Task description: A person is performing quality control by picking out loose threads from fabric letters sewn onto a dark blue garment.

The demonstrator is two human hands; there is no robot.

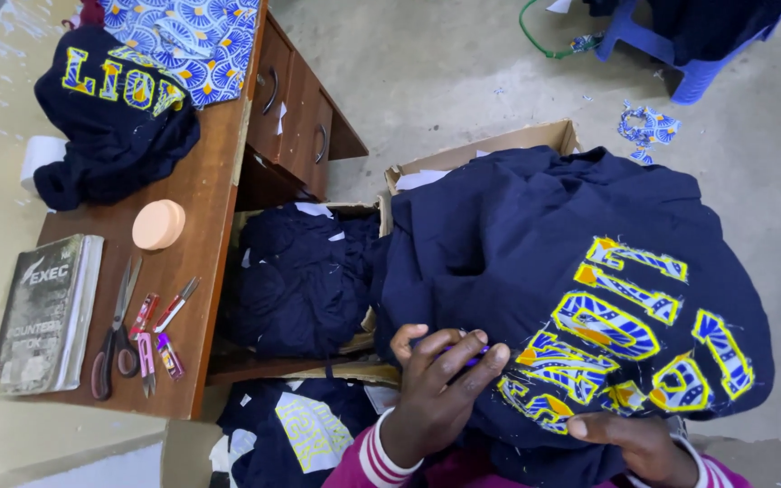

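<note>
A navy garment [535,244] with blue-and-yellow patterned fabric letters [625,325] sewn on lies over my lap and a cardboard box. My left hand [440,384] rests on the garment beside the letters, fingers curled around a small purple tool that is mostly hidden. My right hand [639,443] presses flat on the garment's near edge just below the letters, fingers closed on the cloth.
A wooden desk [210,190] at left carries scissors [115,334], small cutters [151,339], a grey book [42,316], a round peach pad [157,224] and another navy lettered garment [110,117]. A cardboard box [490,149] holds dark cloth [305,276]. A blue plastic chair [680,45] stands at back.
</note>
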